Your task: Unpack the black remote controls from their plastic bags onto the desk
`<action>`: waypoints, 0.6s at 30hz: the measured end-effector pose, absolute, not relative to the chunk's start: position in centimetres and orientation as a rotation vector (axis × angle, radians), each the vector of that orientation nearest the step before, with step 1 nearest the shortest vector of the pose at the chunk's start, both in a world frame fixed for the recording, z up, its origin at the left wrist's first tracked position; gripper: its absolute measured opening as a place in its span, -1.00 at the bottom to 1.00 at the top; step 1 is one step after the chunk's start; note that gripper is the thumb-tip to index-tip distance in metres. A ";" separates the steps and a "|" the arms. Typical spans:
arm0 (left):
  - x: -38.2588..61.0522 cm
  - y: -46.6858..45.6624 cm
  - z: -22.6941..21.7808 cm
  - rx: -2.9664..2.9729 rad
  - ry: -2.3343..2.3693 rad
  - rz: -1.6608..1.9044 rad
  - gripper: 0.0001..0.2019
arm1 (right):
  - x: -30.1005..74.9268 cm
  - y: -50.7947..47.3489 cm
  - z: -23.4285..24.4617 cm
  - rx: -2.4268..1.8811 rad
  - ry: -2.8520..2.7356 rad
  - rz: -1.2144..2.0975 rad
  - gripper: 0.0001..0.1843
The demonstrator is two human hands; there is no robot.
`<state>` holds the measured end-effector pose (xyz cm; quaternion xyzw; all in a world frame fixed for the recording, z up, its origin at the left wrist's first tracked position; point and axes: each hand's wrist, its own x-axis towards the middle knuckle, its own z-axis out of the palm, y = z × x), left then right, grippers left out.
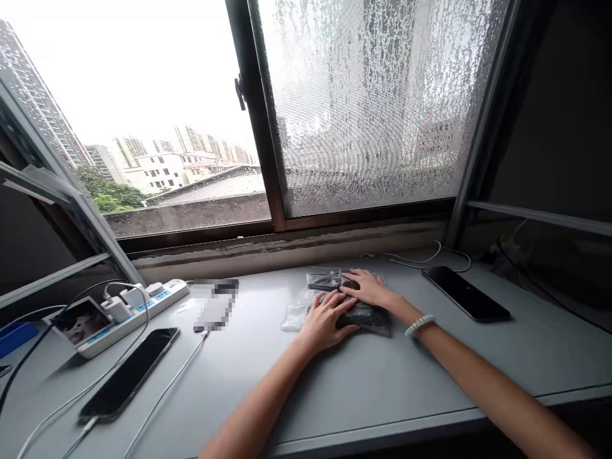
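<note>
Several clear plastic bags (375, 320) with dark contents lie in a cluster on the grey desk (411, 370). My left hand (325, 320) rests on the near part of the cluster, fingers spread, beside a bag with whitish contents (293, 317). Just beyond it, my right hand (367, 288) lies palm down with its fingers apart, touching a flat bag with dark contents (325, 279). The hands partly cover the bags, so what is inside cannot be made out exactly. A pale coiled band (420, 324) circles my right wrist.
A black phone (466, 293) lies to the right, near a white cable (421, 260). On the left are another phone (129, 375) plugged into a cable, a white power strip (138, 315) with chargers, and a blurred-out item (215, 306). A window (373, 115) stands behind the desk.
</note>
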<state>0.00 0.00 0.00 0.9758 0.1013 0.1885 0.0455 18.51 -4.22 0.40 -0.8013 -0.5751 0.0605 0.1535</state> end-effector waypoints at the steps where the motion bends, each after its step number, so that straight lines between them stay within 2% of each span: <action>1: 0.0 0.2 0.0 2.993 0.271 0.571 -0.51 | 18.1 -4.5 0.5 -2.295 -1.639 0.178 -0.37; 7: -0.3 0.8 0.9 3.049 0.250 0.605 -0.48 | 16.6 -5.3 0.3 -2.320 -1.616 0.229 -0.21; 13: -0.8 1.8 1.7 3.095 0.351 0.604 -0.70 | 16.5 -5.1 -1.1 -2.318 -1.670 0.133 -0.03; 18: -0.8 1.8 1.6 3.105 0.273 0.556 -0.76 | 16.4 -5.0 -0.8 -2.135 -1.859 0.120 -0.13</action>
